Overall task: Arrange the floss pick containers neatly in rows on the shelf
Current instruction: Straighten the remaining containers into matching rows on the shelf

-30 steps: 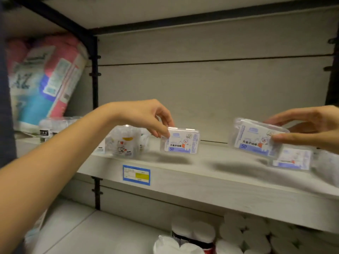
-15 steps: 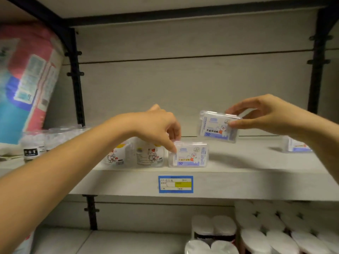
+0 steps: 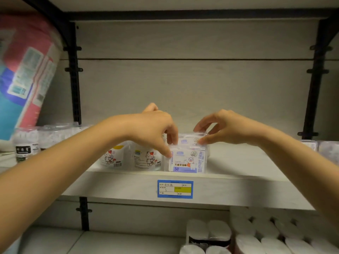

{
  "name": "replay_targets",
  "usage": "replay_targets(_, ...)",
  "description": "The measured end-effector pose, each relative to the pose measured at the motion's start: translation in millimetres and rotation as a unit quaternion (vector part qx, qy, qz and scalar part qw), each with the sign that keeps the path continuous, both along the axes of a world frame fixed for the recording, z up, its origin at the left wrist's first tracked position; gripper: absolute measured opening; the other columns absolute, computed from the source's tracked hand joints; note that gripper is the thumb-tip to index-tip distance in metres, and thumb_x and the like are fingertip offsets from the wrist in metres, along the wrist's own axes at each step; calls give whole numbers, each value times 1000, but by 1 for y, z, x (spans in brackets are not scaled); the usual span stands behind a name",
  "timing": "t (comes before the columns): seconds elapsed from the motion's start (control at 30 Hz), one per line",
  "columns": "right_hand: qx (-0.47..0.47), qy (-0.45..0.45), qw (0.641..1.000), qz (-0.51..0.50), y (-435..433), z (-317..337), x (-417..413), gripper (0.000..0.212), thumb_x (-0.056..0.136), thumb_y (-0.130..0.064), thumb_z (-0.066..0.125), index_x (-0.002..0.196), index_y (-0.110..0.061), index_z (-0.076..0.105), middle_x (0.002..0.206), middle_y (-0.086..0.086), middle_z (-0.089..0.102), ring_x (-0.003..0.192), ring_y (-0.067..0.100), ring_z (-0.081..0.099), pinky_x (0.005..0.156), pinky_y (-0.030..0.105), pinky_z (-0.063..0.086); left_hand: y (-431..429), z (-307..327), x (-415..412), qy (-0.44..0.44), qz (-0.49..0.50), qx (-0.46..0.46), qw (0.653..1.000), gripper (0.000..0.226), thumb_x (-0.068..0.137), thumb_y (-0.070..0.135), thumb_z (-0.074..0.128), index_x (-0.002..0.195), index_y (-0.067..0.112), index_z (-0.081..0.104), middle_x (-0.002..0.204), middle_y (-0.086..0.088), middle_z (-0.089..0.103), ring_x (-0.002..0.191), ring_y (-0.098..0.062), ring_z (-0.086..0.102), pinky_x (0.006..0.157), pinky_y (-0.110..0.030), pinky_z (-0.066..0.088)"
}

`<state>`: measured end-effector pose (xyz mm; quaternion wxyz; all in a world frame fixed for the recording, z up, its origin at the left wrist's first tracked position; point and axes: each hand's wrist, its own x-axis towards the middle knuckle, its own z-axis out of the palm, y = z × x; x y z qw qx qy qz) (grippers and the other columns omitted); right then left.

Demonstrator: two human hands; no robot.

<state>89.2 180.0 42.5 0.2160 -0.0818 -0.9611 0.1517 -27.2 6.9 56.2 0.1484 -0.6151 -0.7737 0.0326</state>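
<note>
Half a second ago the right hand held its floss pick container in the air. Now it pinches that container just behind the front container at the shelf edge. The left hand still grips the front one's top left corner. Its label reads "方盒牙线棒" and "50". Two containers stand here, beside two cat-printed tubs, above a blue price tag.

On the shelf, near its front edge: front floss pick container; just behind it, rear floss pick container. Just left, two tubs. Below, on the shelf lip, price tag. Far right, more containers. Underneath, paper rolls.
</note>
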Motion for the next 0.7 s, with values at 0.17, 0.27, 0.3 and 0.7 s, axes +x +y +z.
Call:
replay_targets(0.17,-52,-10,998,21,0,-2,-5,26,74,-19,76,99,-22,67,103,-2,69,89,18,69,68,16,54,-5,-1,2,31,-21,82,996,35,79,55,59,103,30,63,102,16,59,104,-5,45,102,-31,18)
replay_targets(0.27,-93,-32,995,30,0,0,-8,24,77,-15,73,99,-21,65,104,-1,66,86,15,66,55,7,48,-3,1,1,34,-22,101,994,37,85,51,52,115,32,57,111,16,55,114,-5,42,103,-26,12)
replay_targets(0.3,-108,-43,993,35,0,0,-9,24,78,-13,72,100,-19,64,105,0,65,85,13,65,56,7,49,-1,0,1,31,-13,84,996,40,87,51,50,122,32,54,117,16,54,119,-5,39,104,-25,10)
replay_targets(0.7,-234,-169,955,62,5,1,-12,25,91,-8,54,116,-10,60,112,9,68,100,15,65,83,24,55,7,-6,-5,-35,1,-4,999,33,93,46,41,118,36,60,125,19,59,119,-1,45,112,-29,2)
